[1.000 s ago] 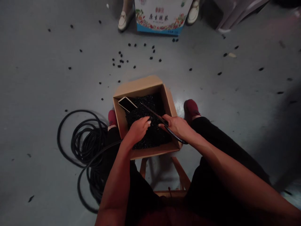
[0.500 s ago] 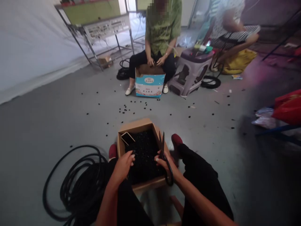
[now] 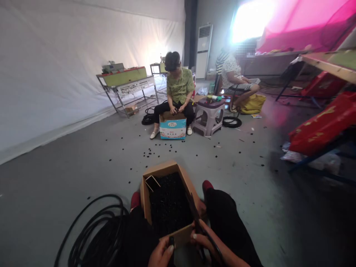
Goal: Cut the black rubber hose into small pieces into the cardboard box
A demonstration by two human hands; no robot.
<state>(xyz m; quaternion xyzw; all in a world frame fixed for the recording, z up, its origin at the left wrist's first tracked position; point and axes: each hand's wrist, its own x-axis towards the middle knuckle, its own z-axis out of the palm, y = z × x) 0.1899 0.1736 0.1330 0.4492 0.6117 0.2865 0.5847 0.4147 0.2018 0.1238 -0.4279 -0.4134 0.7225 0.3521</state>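
My left hand point(image 3: 162, 253) is closed on a short black piece at the near edge of the cardboard box point(image 3: 164, 169). Black scissors point(image 3: 195, 213) are held in my right hand point(image 3: 204, 237), their blades pointing up along the box's right side. Small black pieces point(image 3: 168, 204) fill the box, and a phone-like rectangle with a light rim point(image 3: 152, 183) lies in its far left corner. Beside my left leg is a coil of black tubing point(image 3: 96, 226).
Across the floor a person in green point(image 3: 180, 87) sits behind a blue and white box point(image 3: 172, 129). A grey stool point(image 3: 209, 115) and another person point(image 3: 233, 74) are farther right. Small black bits dot the floor. A red bag point(image 3: 319, 122) hangs at the right.
The view has tilted up, showing more of the room. Both hands have moved from over the box to its near edge, closer to my body. The scissor blades look closer together.
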